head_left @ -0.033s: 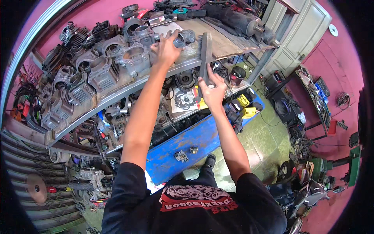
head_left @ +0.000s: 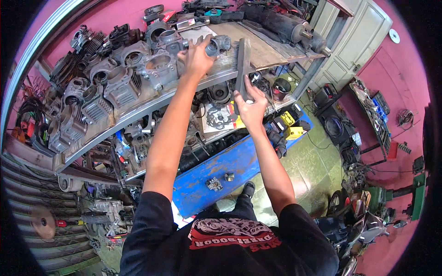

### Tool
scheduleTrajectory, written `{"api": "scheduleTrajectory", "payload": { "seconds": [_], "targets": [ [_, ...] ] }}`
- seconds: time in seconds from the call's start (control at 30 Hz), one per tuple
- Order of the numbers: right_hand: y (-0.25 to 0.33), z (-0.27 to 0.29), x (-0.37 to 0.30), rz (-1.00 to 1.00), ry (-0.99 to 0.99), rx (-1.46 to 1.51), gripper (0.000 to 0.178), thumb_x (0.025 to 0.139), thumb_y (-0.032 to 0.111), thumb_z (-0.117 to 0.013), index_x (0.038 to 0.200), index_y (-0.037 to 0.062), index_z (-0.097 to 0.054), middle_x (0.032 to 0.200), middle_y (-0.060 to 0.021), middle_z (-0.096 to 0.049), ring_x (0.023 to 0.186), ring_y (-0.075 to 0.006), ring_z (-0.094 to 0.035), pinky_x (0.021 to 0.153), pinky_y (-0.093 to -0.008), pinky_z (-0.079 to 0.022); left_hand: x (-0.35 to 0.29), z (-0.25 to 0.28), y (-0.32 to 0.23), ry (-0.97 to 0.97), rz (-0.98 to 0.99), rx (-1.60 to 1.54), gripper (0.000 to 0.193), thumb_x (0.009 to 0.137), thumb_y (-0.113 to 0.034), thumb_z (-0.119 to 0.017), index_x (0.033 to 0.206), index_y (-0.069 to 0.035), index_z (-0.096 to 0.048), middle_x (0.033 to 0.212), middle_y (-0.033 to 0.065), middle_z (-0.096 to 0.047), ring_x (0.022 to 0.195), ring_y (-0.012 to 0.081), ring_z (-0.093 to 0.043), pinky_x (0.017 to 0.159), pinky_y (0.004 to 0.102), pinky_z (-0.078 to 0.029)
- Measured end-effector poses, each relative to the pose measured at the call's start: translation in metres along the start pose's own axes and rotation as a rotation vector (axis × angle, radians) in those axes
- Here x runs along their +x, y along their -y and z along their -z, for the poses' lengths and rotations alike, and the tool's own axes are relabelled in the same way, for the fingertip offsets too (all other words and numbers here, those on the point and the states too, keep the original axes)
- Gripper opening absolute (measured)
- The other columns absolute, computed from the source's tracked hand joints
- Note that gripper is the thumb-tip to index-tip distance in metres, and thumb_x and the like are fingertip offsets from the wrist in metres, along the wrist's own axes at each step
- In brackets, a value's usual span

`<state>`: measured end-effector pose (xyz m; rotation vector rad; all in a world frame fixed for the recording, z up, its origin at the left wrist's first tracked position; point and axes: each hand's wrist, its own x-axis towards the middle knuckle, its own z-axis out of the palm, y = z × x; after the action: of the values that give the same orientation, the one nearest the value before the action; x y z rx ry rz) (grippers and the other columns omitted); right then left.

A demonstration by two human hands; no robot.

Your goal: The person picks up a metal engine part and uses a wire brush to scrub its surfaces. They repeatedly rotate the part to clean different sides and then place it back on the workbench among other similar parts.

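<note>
My left hand point(head_left: 198, 60) reaches over the upper shelf, its fingers curled round a small grey metal engine part point(head_left: 223, 43) with a round opening. In my right hand point(head_left: 253, 106) is the handle of a long dark bench brush point(head_left: 245, 57), held upright. Its bristles face left, toward the shelf top, a little to the right of the metal part. Several grey engine cylinders, one of them a finned cylinder point(head_left: 122, 86), stand on the shelf to the left of my left hand.
The wooden shelf point(head_left: 264, 43) has a metal front edge. A dark exhaust muffler point(head_left: 281, 25) lies at its far right. Below are a lower shelf with parts and a blue bench point(head_left: 198, 195) bearing small metal pieces. A motorcycle point(head_left: 363, 225) stands at the lower right.
</note>
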<state>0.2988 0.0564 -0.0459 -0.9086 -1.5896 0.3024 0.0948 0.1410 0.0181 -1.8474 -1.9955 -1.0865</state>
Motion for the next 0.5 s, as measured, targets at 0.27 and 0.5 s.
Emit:
{"api": "scheduleTrajectory", "payload": {
  "seconds": [0.27,0.5],
  "targets": [
    [0.001,-0.003,-0.006,0.001,0.034,-0.009,0.059,0.073,0.02,-0.077,0.128,0.0017,-0.068,0.073,-0.009,-0.065,0.072,-0.0216,-0.059,0.088,-0.0374,-0.043,-0.002,0.021,-0.022,0.016,0.194,-0.082,0.073,0.069,-0.063,-0.081,0.131,-0.025,-0.068,0.13,0.0238,-0.064,0.122,0.0407,-0.06,0.103,0.0686,-0.026],
    [0.005,0.005,-0.002,0.048,0.03,-0.044,0.06,0.073,0.02,-0.078,0.129,0.0025,-0.068,0.075,-0.0088,-0.066,0.074,-0.0224,-0.06,0.093,-0.037,-0.041,-0.007,0.004,-0.004,-0.081,0.106,-0.145,0.082,0.072,-0.049,-0.085,0.144,-0.021,-0.055,0.132,0.0201,-0.064,0.12,0.0383,-0.063,0.102,0.0674,-0.029]
  ]
}}
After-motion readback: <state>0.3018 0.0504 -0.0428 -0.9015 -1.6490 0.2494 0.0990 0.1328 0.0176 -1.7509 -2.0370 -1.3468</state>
